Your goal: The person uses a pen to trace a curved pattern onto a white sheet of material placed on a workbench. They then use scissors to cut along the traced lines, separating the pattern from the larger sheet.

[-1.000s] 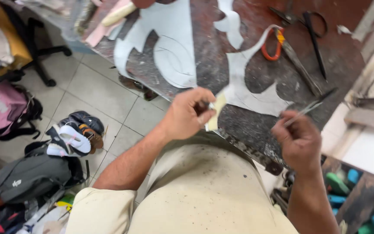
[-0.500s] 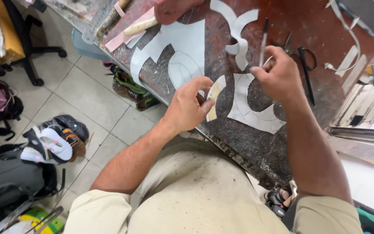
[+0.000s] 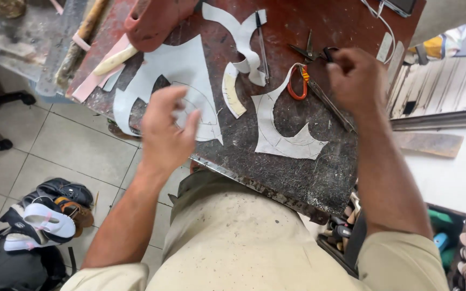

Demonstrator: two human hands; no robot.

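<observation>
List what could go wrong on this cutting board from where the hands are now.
1. The right hand is closed right beside the black scissors and orange-handled scissors; a careless grab could nick a finger.
2. The left hand hovers over the large white pattern piece; a brush could shift it.
3. The small curved strip lies loose and could slide away.

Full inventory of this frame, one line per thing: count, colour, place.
Scarred dark-red work board: 1, across the person's lap.
White cut paper pattern pieces: several, on the board.
Orange-handled scissors: 1, board right of centre.
Black-handled pliers: 1, beside the right hand.
Thin dark pen: 1, board top.
Pile of shoes: several, black, white and brown, tiled floor at left.
Left hand: fingers spread, above the large paper piece.
Right hand: fingers curled, by the pliers; contact unclear.
</observation>
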